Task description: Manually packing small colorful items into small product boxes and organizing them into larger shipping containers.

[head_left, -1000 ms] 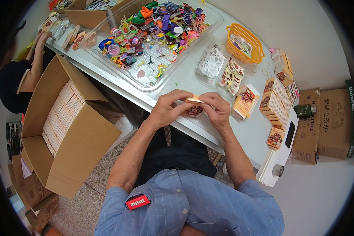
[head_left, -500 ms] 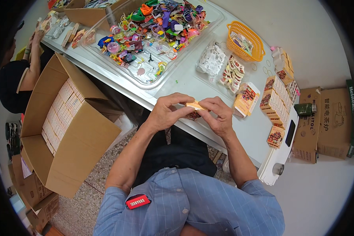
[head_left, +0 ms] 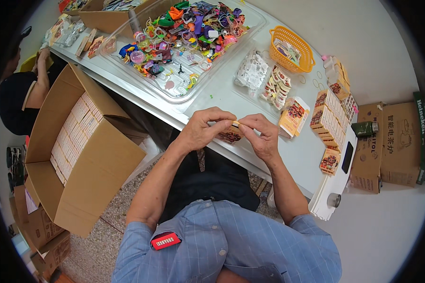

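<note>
Both hands meet over the near edge of the white table, holding a small orange printed carton point(head_left: 230, 136) upright between them. My left hand point(head_left: 203, 128) is closed on its left side, thumb and fingertips pinching the top edge. My right hand point(head_left: 261, 137) pinches the same top edge from the right. The carton's patterned front shows below the fingers. To the right of my right hand lies a larger flat orange printed packet point(head_left: 294, 118). Beyond it are a clear tray of small white packets point(head_left: 252, 70) and a pile of printed cards point(head_left: 277, 87).
A big clear tub point(head_left: 174, 96) of colourful trinkets covers the table's far left. An orange basket point(head_left: 311, 66) stands at the back, stacked cartons point(head_left: 327, 118) and a dark phone point(head_left: 348, 158) at right. An open cardboard box point(head_left: 99, 174) full of cartons is at left, near another person point(head_left: 21, 99).
The carton has tipped so its patterned front shows more and its top flap less. My fingertips have drawn closer together along the top edge. At left, the other person's hands have moved lower.
</note>
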